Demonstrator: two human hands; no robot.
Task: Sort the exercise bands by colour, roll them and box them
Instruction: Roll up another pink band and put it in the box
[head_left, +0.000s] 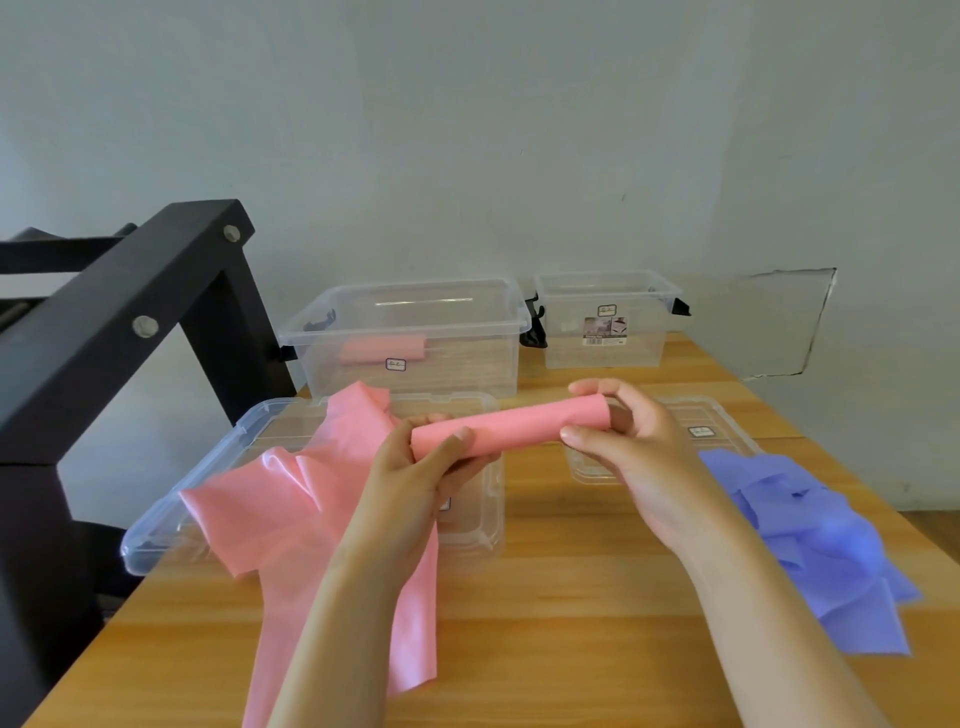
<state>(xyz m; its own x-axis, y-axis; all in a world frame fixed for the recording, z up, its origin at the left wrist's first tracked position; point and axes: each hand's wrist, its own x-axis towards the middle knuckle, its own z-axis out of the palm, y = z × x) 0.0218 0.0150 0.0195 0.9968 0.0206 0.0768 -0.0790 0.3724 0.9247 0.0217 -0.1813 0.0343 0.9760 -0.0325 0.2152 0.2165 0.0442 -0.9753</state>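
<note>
While the pink roll (511, 423) hangs at mid-frame above the table (571, 623), we hold it by both ends: the left grip (415, 467) curls round its left end, thumb on top, and the right grip (623, 441) pinches its right end between thumb and fingers. The band looks fully wound, so we judge the step in hand to be boxing it. Done well, that means even pressure at both ends so the springy coil does not loosen, then a level carry to the large clear box (467, 364) just above centre, where one boxed pink roll (382, 349) lies. We would set ours beside it, loose edge down.

Loose pink bands (291, 499) sprawl at lower left over a clear lid (171, 525). A second lid (696, 415) sits right of centre, and a heap of blue bands (810, 540) lies at the right edge, touching it. A smaller clear box (644, 338), which appears to hold nothing, stands at upper right of the table.

The table is pale orange wood grain. Behind it rises a plain grey-white wall (467, 130) with a cracked patch (789, 322) at right. A black bolted frame (130, 312) fills the left of the frame.
</note>
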